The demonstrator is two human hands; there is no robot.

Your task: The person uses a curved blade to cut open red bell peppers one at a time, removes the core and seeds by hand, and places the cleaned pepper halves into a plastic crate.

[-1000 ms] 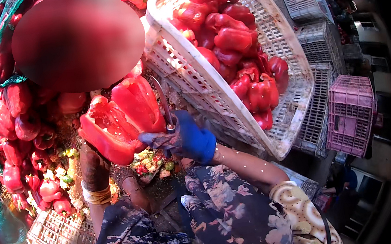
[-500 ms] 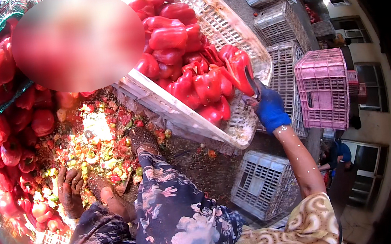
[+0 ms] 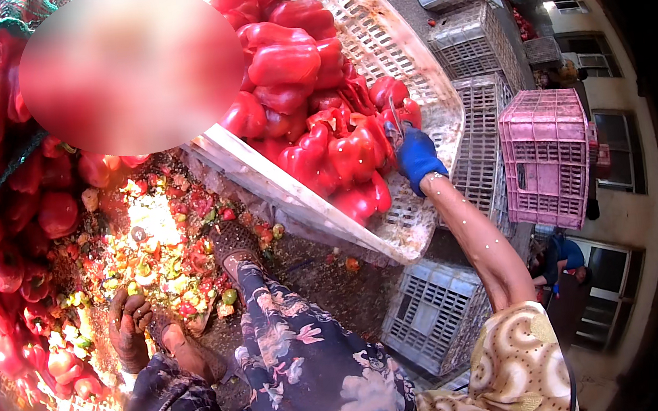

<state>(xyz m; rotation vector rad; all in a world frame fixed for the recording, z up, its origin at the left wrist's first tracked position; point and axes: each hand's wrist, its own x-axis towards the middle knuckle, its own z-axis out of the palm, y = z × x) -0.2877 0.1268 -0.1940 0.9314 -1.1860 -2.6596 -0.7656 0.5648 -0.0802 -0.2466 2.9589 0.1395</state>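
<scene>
My right hand [image 3: 421, 161], in a blue glove, is closed round a thin metal-bladed tool [image 3: 393, 115] whose exact kind is unclear. Its blade lies against a red bell pepper [image 3: 409, 110] at the right end of a heap of red peppers [image 3: 284, 64]. That heap fills much of a dirty white perforated crate [image 3: 445, 143]. My left hand [image 3: 129, 324], dark and stained, hangs low beside my knee, fingers loosely curled with gaps between them. Near it lie chopped pepper cores and scraps [image 3: 159, 278]; no held item shows in it.
A green-netted mass of red peppers [image 3: 0, 227] lines the left side. Grey crates [image 3: 437, 315] and a pink crate [image 3: 547, 156] stand to the right. Another person [image 3: 564, 256] is at far right. A blurred patch hides the upper left.
My right hand has moved up and left with the tool, toward the heap. The pepper at the blade now sits closer to the heap. My left hand has shifted slightly right and down.
</scene>
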